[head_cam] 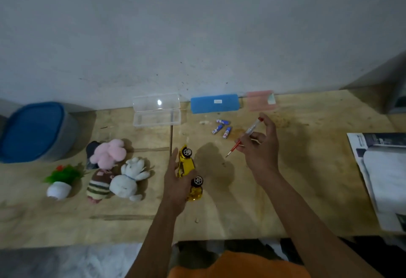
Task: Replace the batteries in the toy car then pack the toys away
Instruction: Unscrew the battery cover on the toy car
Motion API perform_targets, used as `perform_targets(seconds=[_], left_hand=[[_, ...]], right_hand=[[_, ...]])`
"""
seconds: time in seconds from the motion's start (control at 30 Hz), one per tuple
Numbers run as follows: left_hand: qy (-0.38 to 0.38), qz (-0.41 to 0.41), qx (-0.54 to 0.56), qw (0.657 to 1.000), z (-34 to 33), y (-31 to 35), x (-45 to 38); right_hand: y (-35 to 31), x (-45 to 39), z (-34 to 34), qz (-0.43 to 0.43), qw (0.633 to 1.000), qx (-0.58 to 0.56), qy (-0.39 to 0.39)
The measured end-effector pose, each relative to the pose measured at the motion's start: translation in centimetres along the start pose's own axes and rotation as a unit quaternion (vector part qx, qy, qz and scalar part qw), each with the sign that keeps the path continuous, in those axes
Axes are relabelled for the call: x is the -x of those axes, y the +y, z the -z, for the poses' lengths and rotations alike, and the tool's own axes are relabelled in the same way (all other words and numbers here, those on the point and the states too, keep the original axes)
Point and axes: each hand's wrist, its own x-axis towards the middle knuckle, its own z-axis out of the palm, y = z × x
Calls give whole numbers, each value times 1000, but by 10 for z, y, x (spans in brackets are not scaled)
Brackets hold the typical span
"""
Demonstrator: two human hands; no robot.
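My left hand (175,183) grips a yellow toy car (189,169) turned on its side just above the wooden table, wheels facing right. My right hand (259,148) holds a screwdriver (243,137) with a clear handle and red shaft; its tip points down-left toward the car and stays short of it. Three blue-and-white batteries (222,128) lie loose behind the car. Left of the car lie a pink plush (108,153), a white plush (129,179) and a striped brown plush (98,186), with a small green toy plant in a white pot (60,181) beside them.
A blue-lidded tub (35,130) stands at the far left. By the wall sit an open clear plastic case (156,110), a blue case (214,103) and a pink case (260,100). A magazine (382,179) lies at the right edge of the table (307,200).
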Motion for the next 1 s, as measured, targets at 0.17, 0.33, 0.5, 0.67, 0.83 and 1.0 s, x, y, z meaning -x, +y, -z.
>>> perform_targets(seconds=[0.17,0.33,0.5,0.67,0.83,1.0], left_hand=[[-86,24,181,979,22,30,22],[-145,-43,123,981,39,56,35],[-165,-67,114,977,56,67,37],[-198,-28,175,964,75,67,44],[-261,-53,148,952,91,64,55],[-268,-95,112,952,93,80,62]], right_hand=[[-30,17,-12,28,999,-17,-13],[-49,41,-30,63,996,-32,-51],[-60,64,-47,83,995,-28,-55],[-73,86,-59,112,991,-25,-61],[-80,109,-72,173,982,14,-76],[-82,126,-83,246,963,57,-95]])
